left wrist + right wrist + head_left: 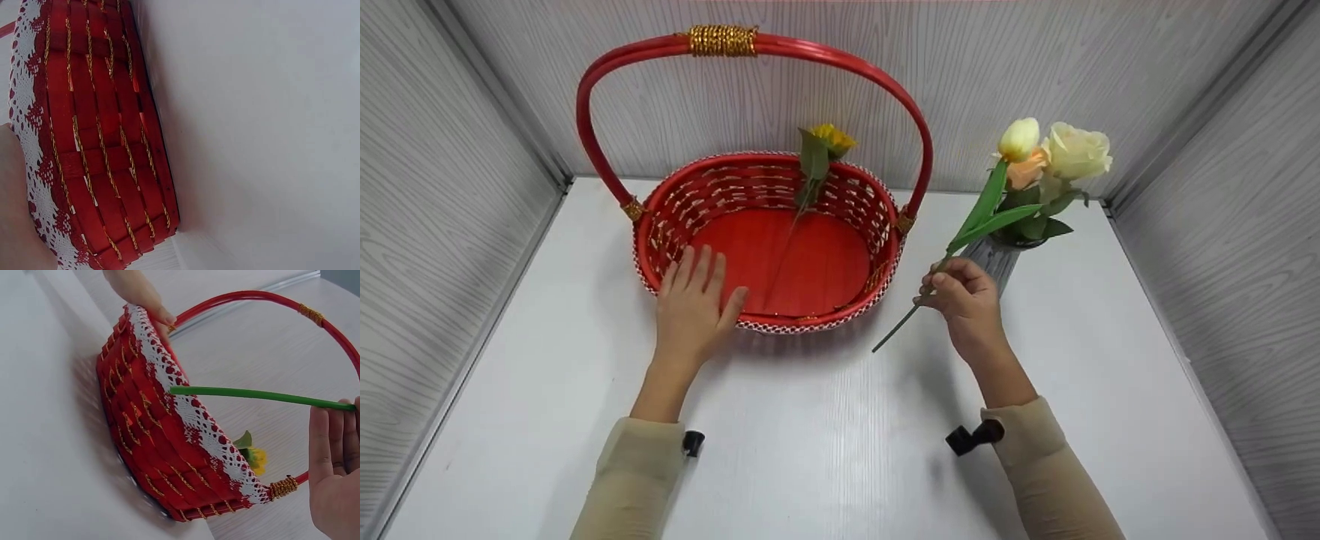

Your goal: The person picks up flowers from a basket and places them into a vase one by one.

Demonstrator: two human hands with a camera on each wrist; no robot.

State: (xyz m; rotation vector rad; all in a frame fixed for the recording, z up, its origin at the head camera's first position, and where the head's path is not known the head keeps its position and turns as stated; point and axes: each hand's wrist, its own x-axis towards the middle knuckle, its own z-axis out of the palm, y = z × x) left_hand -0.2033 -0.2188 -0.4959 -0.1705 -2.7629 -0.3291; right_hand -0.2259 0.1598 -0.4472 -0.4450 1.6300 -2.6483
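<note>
My left hand rests on the front left rim of a red woven basket, its fingers straight and reaching over the inside. White and red lace trims the basket's edge. With thumb and fingers my right hand pinches the green stem of a pale yellow tulip. The tulip tilts, bloom up to the right, its stem end pointing down toward me, right of the basket. Inside the basket a yellow flower leans on the back rim, its thin stem reaching down to the basket floor.
Behind my right hand stands a grey vase with a cream rose and a peach flower. The basket's tall red handle arches over it, wrapped in gold at the top. Wood-grain panels enclose the white table.
</note>
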